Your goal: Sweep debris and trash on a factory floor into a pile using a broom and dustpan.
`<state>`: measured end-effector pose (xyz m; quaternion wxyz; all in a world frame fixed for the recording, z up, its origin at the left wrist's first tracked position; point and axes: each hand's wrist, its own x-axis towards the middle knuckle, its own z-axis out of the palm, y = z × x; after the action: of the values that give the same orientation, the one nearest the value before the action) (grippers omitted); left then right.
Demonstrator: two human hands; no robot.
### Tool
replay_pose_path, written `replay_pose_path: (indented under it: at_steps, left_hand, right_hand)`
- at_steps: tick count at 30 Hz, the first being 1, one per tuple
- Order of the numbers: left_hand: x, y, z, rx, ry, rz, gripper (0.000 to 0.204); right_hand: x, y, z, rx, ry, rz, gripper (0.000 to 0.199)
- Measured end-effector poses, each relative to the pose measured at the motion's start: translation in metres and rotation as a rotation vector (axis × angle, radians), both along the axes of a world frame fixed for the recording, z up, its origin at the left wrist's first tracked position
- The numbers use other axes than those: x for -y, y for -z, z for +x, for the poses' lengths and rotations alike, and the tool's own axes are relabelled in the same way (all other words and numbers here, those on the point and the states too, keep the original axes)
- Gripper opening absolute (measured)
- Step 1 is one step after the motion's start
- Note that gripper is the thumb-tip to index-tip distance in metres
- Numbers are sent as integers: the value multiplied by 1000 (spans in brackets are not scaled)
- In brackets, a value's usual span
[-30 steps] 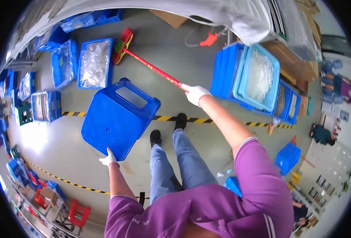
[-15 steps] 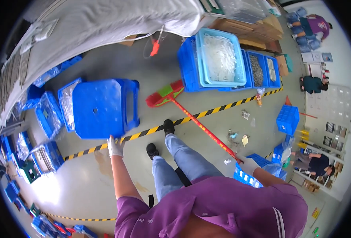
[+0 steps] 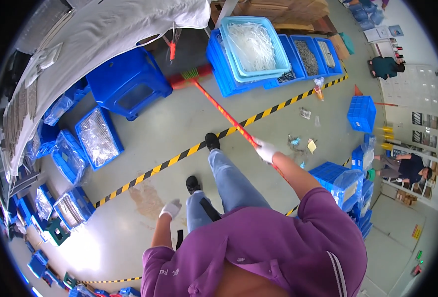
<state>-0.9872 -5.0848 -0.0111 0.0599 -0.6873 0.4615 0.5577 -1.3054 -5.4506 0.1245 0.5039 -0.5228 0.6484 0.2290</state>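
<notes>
The broom [image 3: 214,101] had a glossy red-and-yellow handle, apparently plastic, and stiff bristles. Both the right hand [image 3: 266,150] and left hand [image 3: 171,208] wore white knit cloth gloves. The blue stool [image 3: 128,83] was smooth moulded plastic; the floor [image 3: 169,128] was matt concrete.

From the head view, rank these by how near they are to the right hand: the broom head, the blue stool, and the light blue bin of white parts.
Measured from the right hand, which grips the broom handle:
1. Broom head, at the handle's far end, ahead and left.
2. Light blue bin of white parts, straight ahead on the stacked crates; close to the broom head's range.
3. Blue stool, farthest, ahead left.
</notes>
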Motion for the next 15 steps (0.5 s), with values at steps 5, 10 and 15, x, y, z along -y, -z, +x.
replay_pose_path:
  at_steps: [5,10,15]
  left_hand:
    - [-163,-23,28,26,383,249,36]
    - [-200,-55,64,163,259,186,32]
    - [-182,-1,61,-16,-837,-92,40]
  right_hand:
    - [-133,-96,-55,-71,129,183,42]
    - [-201,-176,-68,-147,-129,69,46]
    - [-218,-193,-19,-168,-805,-46,56]
